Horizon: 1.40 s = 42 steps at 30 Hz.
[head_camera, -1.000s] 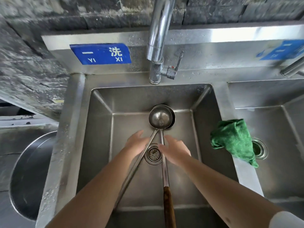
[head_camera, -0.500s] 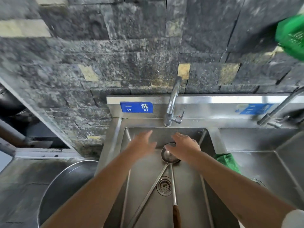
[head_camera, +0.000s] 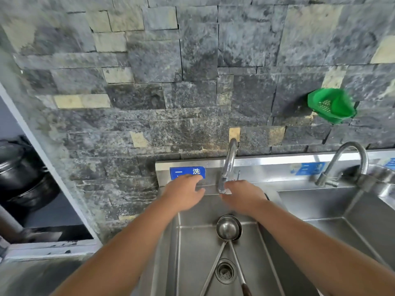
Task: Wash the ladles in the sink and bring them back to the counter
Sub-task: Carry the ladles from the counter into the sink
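Note:
Two steel ladles [head_camera: 228, 228] lie in the left sink basin [head_camera: 192, 253], their bowls stacked near the back wall and their long handles spreading toward me past the drain [head_camera: 225, 271]. Both of my hands are raised above the ladles, at the back of the sink. My left hand [head_camera: 184, 194] hovers flat with fingers spread, just left of the faucet [head_camera: 228, 165]. My right hand [head_camera: 242, 196] is at the base of the faucet, near its small lever; whether it grips anything I cannot tell. No water runs.
A second basin [head_camera: 333, 210] with its own faucet [head_camera: 346, 159] lies to the right. A green plastic strainer [head_camera: 330, 105] hangs on the stone wall. Black pots [head_camera: 23, 174] sit in an opening at the left. A blue sign [head_camera: 187, 173] marks the sink.
Both hands left the ladle handles and rose to the faucet at the back of the sink. The view tilted up toward the wall. The ladles stay in the basin.

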{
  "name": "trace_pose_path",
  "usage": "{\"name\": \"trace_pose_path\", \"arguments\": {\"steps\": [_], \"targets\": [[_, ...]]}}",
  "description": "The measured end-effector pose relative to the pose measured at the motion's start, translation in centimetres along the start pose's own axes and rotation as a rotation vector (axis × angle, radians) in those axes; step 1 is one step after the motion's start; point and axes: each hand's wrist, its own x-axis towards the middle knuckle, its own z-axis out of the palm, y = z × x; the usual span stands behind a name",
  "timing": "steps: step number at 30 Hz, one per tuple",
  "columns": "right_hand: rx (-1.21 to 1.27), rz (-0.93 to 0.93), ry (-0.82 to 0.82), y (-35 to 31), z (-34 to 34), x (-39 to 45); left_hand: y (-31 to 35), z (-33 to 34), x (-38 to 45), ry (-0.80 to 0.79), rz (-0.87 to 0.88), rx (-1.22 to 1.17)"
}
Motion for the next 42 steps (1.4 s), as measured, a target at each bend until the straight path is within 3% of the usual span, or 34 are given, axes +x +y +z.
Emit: {"name": "trace_pose_path", "arguments": {"steps": [5,13,17,24,34,40,42], "targets": [[-0.004,-0.026,0.028,-1.3,-1.8,-1.5,0.0,-2.4,-2.4,0.003,0.002,0.051],[-0.141,-0.223,-0.010,-4.4,-3.4,-1.1,-0.5,-4.0,-6.5,0.005,-0.111,0.099],[-0.147,-0.405,-0.073,-8.2,-3.3,-1.2,-2.5,-5.3,-10.5,0.002,-0.279,0.152],[-0.144,-0.807,-0.178,-19.4,-1.2,-3.2,-6.2,-7.5,-23.1,0.079,-0.728,0.140],[-0.195,-1.340,-0.178,-35.1,2.7,-19.4,-4.2,-9.7,-46.1,0.179,-1.290,0.168],[-0.216,-1.584,-0.170,-40.6,4.7,-32.3,0.7,-9.2,-60.1,0.251,-1.503,0.181],[-0.258,-1.683,-0.168,-42.7,6.5,-40.1,4.4,-7.9,-67.9,0.271,-1.632,0.178]]}}
